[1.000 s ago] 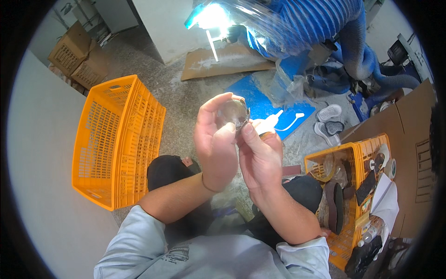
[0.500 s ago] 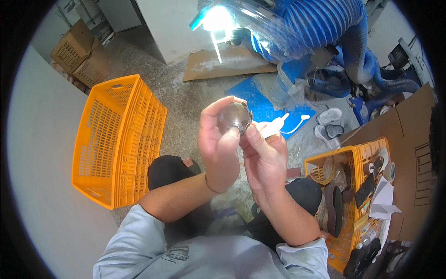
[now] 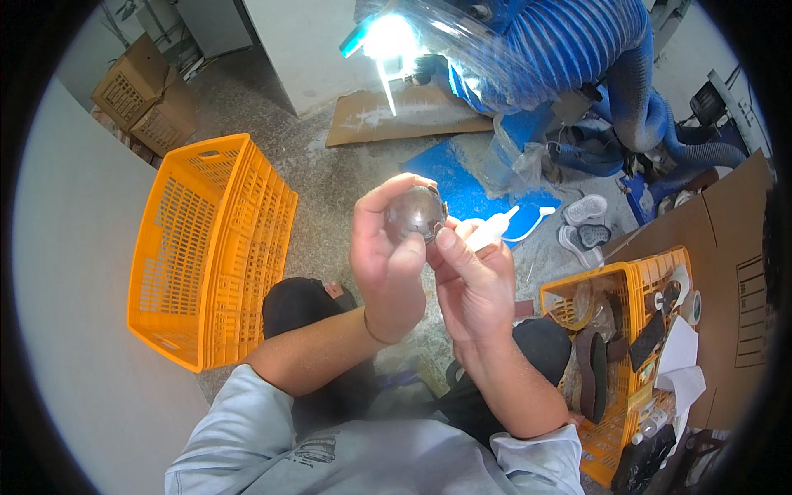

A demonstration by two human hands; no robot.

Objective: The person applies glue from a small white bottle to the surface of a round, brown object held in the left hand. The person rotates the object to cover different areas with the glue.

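Over the floor, left fingers grip a shiny dome, right fingers pinch it plus a nozzle bottle, so that split grip could totally slip.

The held piece is between the left fingers and the right fingers. At the left I see stacked crates on the floor; beyond them are cardboard boxes. Ahead, a sheet lies on the floor, and shoe soles lie to its right. Near the right knee is another crate, with a cardboard panel to its right.
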